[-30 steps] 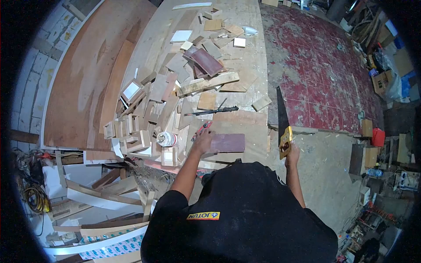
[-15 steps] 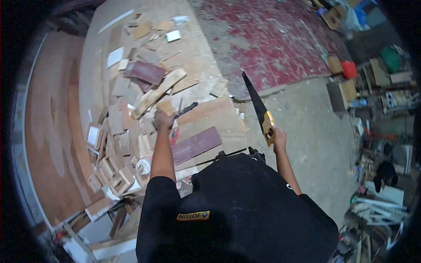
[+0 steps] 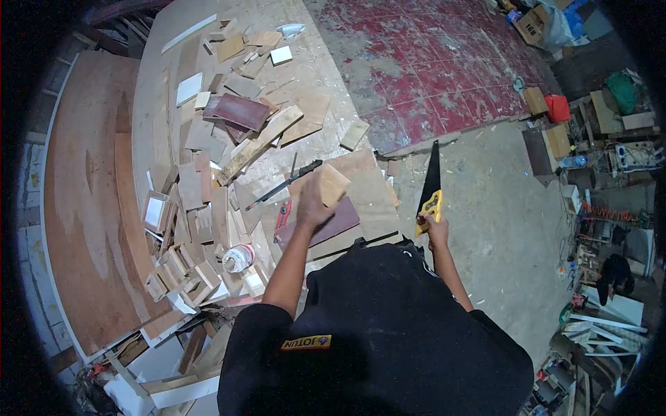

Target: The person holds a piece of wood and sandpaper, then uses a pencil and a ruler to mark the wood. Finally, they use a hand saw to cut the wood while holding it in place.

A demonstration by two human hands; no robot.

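My right hand [image 3: 435, 229] is closed round the yellow handle of a hand saw [image 3: 431, 182], whose dark blade points away from me over the concrete floor. In my left hand [image 3: 313, 210], slightly blurred, is a small light wood block [image 3: 331, 186]. That hand is above a maroon board [image 3: 340, 223] on the worktable. Just left of it lie a red tool [image 3: 283, 215] and a long thin dark tool [image 3: 283, 186]. Part of the maroon board is hidden behind my left hand and forearm.
Wood offcuts, among them a long batten [image 3: 263, 145], are heaped across the worktable [image 3: 316, 62]. A white tub [image 3: 238, 258] stands near the front. A large curved wooden panel [image 3: 83, 201] is at left. Clutter and another person [image 3: 615, 276] are at far right.
My left hand has moved right with the wood block, from beside the offcut heap to over the maroon board. The saw has swung to point more directly away from me.
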